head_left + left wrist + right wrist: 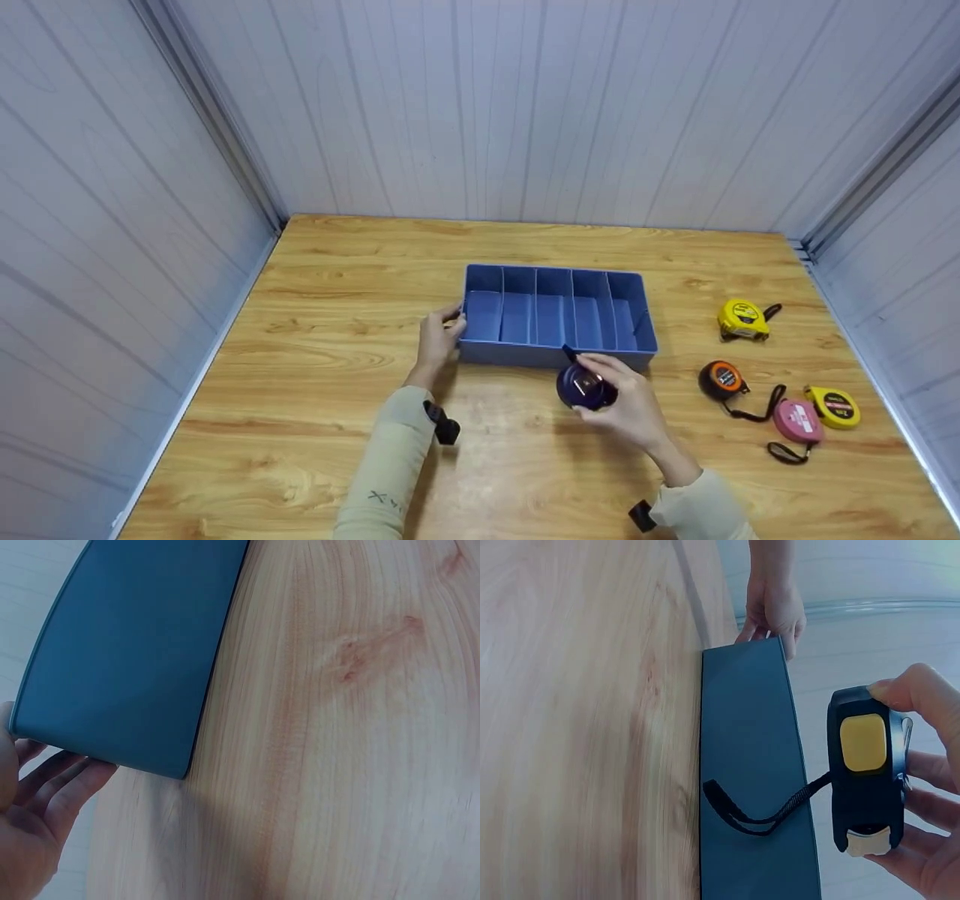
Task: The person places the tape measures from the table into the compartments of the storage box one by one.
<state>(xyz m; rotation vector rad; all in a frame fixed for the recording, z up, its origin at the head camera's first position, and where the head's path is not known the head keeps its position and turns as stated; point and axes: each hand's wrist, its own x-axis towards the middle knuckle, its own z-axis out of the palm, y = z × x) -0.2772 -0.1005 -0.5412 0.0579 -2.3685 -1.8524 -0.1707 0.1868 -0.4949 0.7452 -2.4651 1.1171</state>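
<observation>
A blue box [555,355] with several compartments in a row sits on the wooden table. My left hand [439,339] holds its left end, fingers against the end wall and thumb at the rim; in the left wrist view the fingers [64,791] lie along that short side. Just in front of the box's long near wall, my right hand [622,397] grips a dark tape measure [577,386] between thumb and fingers. The right wrist view shows its yellow button [863,742], and a black wrist strap [772,819] that dangles across the box wall.
To the right lie more tape measures: a yellow one [742,321] farthest back, a black and orange one [721,379], a pink one [798,420] and another yellow one [838,409] beside it. White panel walls [495,112] enclose the table [300,420] at back and sides.
</observation>
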